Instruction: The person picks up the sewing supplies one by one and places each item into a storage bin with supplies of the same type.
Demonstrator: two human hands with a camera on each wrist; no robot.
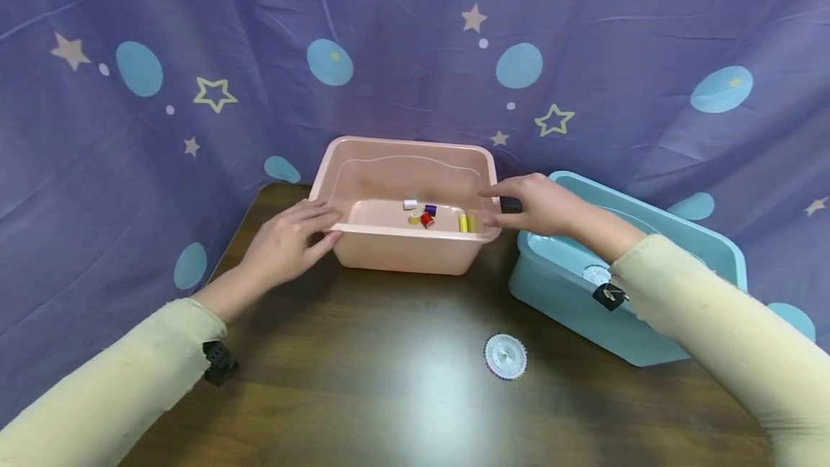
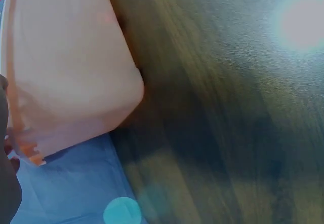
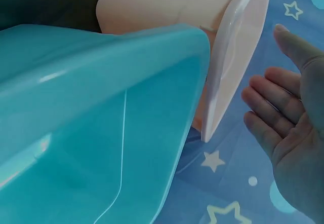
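Note:
A pink plastic bin (image 1: 402, 252) stands on the table near the curtain. On its floor lie several small thread spools: a white spool (image 1: 410, 204), a purple spool (image 1: 431, 210), a red spool (image 1: 426, 220), a pale yellow spool (image 1: 414, 217) and a bright yellow spool (image 1: 463, 223). My left hand (image 1: 288, 240) holds the bin's front left corner, thumb at the front and fingers over the left rim. At the right rim, my right hand (image 1: 534, 204) has its thumb and fingers spread; the right wrist view shows nothing in its palm.
A blue bin (image 1: 583, 308) stands to the right, under my right forearm, with a pin wheel (image 1: 596, 274) inside. Another pin wheel (image 1: 505, 357) lies on the brown wooden table (image 1: 363, 380). Behind hangs a purple curtain (image 1: 402, 92) with stars and dots.

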